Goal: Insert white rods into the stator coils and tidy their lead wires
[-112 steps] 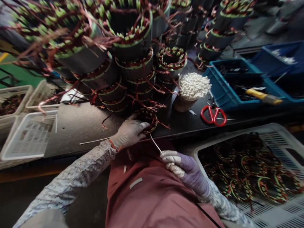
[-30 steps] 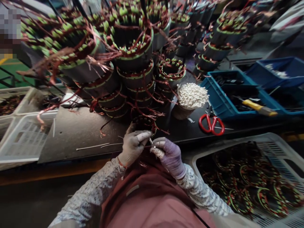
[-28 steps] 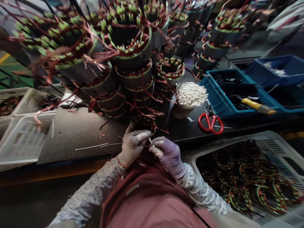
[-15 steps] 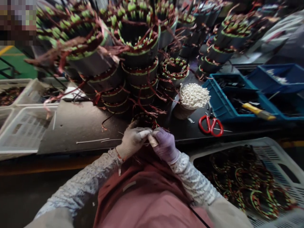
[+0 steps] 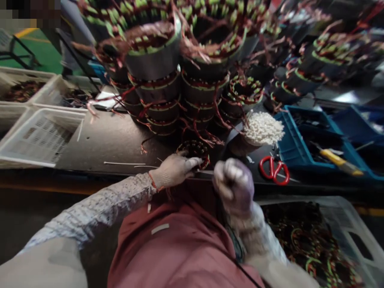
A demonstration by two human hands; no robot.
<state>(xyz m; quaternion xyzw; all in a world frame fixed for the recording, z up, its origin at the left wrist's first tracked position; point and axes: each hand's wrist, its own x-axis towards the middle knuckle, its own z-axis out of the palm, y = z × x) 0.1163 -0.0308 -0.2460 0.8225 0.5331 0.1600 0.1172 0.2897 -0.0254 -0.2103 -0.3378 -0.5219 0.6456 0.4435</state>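
Observation:
A small motor stator [image 5: 205,150], a ring with dark windings and green insulation, lies at the front edge of the dark worktable. My gloved left hand [image 5: 174,171] is closed on its near left rim, fingers partly over the ring. Right of it and apart from the stator, my right hand [image 5: 235,186] in a purplish glove is curled into a fist, slightly blurred. Whatever that fist holds, if anything, is hidden. Thin white strips [image 5: 124,163] lie left of my left hand. Red-handled scissors [image 5: 274,170] rest to the right of my right hand.
Stacked stators [image 5: 162,96] with trailing copper leads rise behind. A bundle of white sticks [image 5: 264,128] stands before a blue bin [image 5: 288,138], where a yellow-handled tool [image 5: 340,162] lies. White crates [image 5: 39,136] are at left; a crate [image 5: 357,244] of stators sits low right.
My hands, together at the stator before, are now apart. The right has drawn back to the right as a fist; the left stays at the stator. The head view has shifted.

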